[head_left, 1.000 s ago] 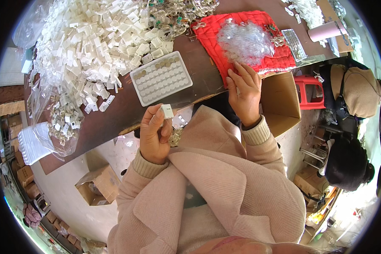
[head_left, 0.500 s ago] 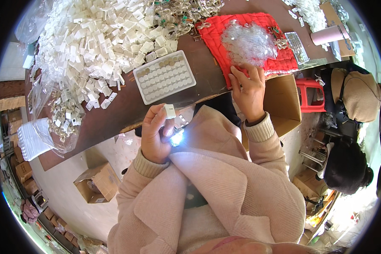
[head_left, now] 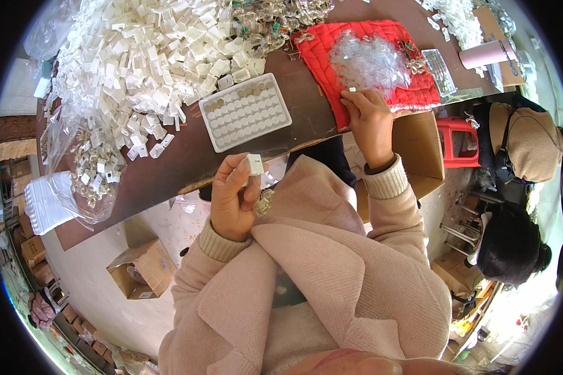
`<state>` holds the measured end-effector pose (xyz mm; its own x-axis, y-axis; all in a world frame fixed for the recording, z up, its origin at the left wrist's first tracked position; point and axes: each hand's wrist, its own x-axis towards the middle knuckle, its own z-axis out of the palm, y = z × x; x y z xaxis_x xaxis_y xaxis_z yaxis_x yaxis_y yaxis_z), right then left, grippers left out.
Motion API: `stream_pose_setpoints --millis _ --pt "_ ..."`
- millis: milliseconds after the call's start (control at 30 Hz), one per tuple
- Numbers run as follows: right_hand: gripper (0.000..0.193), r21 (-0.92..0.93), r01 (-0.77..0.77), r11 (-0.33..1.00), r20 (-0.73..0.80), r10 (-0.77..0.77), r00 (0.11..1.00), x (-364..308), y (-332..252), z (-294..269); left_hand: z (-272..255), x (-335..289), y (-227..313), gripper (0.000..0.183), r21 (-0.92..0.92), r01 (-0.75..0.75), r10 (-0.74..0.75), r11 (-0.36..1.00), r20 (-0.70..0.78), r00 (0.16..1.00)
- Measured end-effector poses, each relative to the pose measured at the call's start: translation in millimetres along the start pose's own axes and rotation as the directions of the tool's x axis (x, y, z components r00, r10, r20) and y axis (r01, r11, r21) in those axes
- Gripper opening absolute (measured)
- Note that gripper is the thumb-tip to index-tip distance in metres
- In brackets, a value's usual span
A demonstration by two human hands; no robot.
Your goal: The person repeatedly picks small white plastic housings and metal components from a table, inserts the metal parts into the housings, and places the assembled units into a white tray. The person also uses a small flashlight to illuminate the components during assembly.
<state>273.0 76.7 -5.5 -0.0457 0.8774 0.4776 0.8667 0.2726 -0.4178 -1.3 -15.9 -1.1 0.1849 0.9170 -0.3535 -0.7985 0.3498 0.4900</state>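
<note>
My left hand [head_left: 233, 197] pinches a small white plastic box [head_left: 254, 164] between thumb and fingertips, just off the table's front edge. A coiled bundle of fine wire lights [head_left: 264, 203] hangs below the box by the same hand; it is unlit. My right hand [head_left: 370, 119] is over the near left part of a red quilted cloth [head_left: 322, 62], thumb and forefinger pressed together on a tiny pale piece [head_left: 351, 89], too small to name. A heap of clear plastic pieces [head_left: 372, 59] lies on the cloth beyond that hand.
A white tray [head_left: 282, 122] of round button-like discs stands on the brown table [head_left: 187, 156]. Behind it spreads a big pile of white boxes [head_left: 150, 56]. Wire bundles [head_left: 263, 28] lie at the back. Below the table are cardboard boxes [head_left: 413, 147] and a red stool [head_left: 460, 142].
The bright light at the wire bundle has gone out. My right hand has drawn its fingers together into a pinch, with a tiny pale piece at the tips. The left hand has barely moved.
</note>
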Motion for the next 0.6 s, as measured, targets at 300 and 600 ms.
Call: stream_pose_setpoints --millis 300,600 --pt "0.016 0.092 -0.025 0.995 0.058 0.020 0.998 -8 5 -15 1 1 -1 0.017 0.019 0.020 -0.019 1.000 -0.011 1.000" --pt "0.013 0.067 -0.031 0.997 0.115 0.023 0.993 -5 7 -16 1 -2 0 0.014 -0.046 0.021 -0.020 0.999 0.028 0.999"
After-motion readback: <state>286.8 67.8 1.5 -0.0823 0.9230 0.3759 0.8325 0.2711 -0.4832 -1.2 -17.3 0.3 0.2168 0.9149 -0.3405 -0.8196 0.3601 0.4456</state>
